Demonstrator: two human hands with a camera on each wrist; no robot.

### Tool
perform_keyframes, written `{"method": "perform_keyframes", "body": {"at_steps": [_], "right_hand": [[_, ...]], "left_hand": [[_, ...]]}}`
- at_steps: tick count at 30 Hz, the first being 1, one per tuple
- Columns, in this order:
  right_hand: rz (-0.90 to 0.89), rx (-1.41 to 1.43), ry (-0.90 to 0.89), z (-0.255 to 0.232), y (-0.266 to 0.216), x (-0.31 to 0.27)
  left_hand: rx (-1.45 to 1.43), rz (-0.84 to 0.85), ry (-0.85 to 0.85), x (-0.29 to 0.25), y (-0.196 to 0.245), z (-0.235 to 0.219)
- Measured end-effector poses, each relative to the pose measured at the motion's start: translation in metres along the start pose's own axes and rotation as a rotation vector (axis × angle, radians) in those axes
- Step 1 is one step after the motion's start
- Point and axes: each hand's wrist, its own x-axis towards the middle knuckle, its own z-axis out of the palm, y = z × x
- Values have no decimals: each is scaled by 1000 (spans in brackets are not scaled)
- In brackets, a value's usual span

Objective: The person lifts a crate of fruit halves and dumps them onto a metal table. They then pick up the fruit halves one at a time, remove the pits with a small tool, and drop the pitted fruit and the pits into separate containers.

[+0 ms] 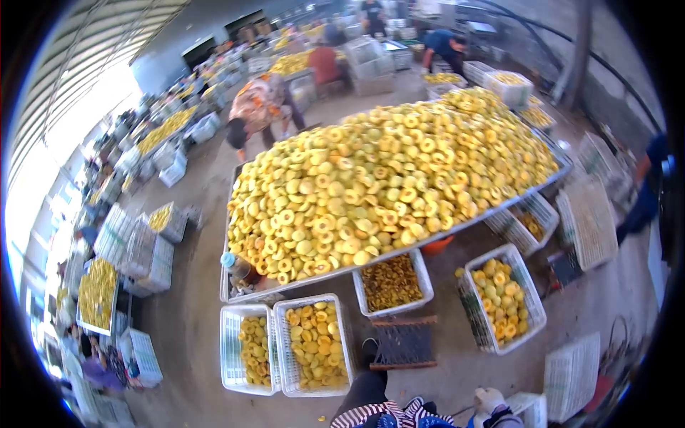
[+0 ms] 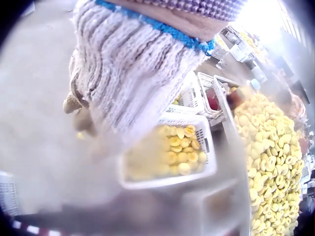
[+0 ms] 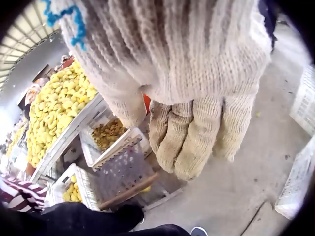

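Desk (image 1: 492,214), broad, slantwise at centre; bears heaped halved fruit (image 1: 385,178), the work's thing. Crates, white, along its near side: a pair at left (image 1: 227,346) and one at right (image 1: 472,317), each with fruit; one between (image 1: 396,309), holding brown scraps (image 1: 391,282). Stool (image 1: 404,346), low, near centre. Right hand (image 1: 489,401), gloved, near right: fingers side by side, loosely bent, nothing held. Left hand (image 2: 133,69), gloved; fingers blurred, grip cannot be told. Bottle (image 1: 240,268), desk's near left corner. Step, as judged: between handlings; next move likely calls for reaching to fruit, fingers spread.
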Motion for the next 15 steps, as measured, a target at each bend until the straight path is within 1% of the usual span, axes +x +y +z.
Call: {"method": "perform_keyframes", "body": {"at_steps": [1, 2, 3, 4, 5, 6, 7, 8, 9, 10, 11, 12, 13, 14, 15], "right_hand": [[28, 62, -133, 7, -12, 17], [-220, -372, -183, -17, -109, -27], [25, -311, -186, -19, -187, -58], [70, -226, -242, -17, -215, -55], [80, -250, -266, -16, -243, -53], [98, -252, -281, -11, -268, -48], [63, -266, -258, -5, -284, -38], [35, -276, -233, 2, -295, -28], [12, -291, -213, 8, -304, -20], [-14, -325, -211, 15, -315, -11], [-37, -360, -215, 22, -325, -3], [-55, -398, -224, 27, -336, 1], [-41, -419, -246, 30, -353, 2], [-70, -477, -233, 32, -367, 3], [-134, -451, -244, 33, -376, 5]], "left_hand": [[395, -14, 185, 8, 19, 5], [650, 239, 172, 41, 22, -17], [984, 518, 248, 78, 18, -44], [1257, 772, 404, 95, 37, -57], [1242, 712, 302, 110, 61, -75], [1222, 646, 203, 119, 95, -90], [1200, 576, 110, 117, 144, -96], [1563, 630, 80, 143, 189, -114], [1919, 681, 44, 168, 229, -111], [1390, 504, 184, 94, 333, -53], [1251, 481, 231, 117, 367, -56], [1298, 291, 323, 98, 434, -25], [1173, 338, 387, 90, 473, -10], [1085, 559, 505, 141, 468, -31], [1198, 589, 430, 147, 508, -24]]}}
